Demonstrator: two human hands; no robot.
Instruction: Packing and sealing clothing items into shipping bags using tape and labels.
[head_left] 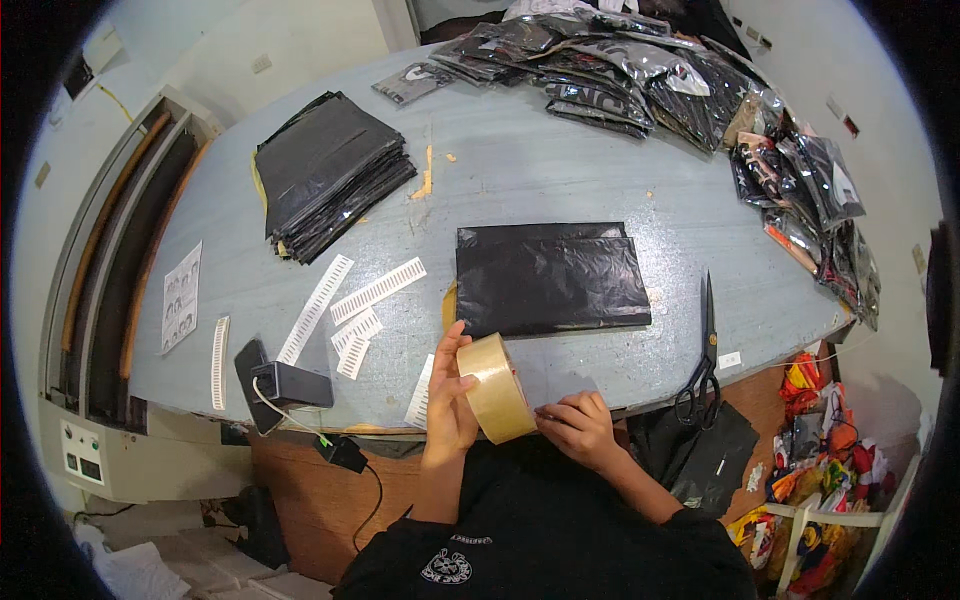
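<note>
My left hand (450,402) grips a wide roll of clear tan packing tape (492,388) at the table's near edge, its fingers around the roll's left side. Close to the roll's right side is my right hand (582,430), fingers pinched together; a small dark bit shows at the fingertips, too small to name. Just beyond the roll lies a folded black plastic bag (552,282), flat on the table, with a yellowish edge showing at its left. Black-handled scissors (706,350) rest to the right, blades pointing away from me.
A stack of black plastic bags (330,165) sits at the far left. Strips of printed labels (378,288) lie near a black box (298,386) and a phone (250,375). Bagged dark garments (620,75) line the far and right edges. A long machine (135,260) stands at left.
</note>
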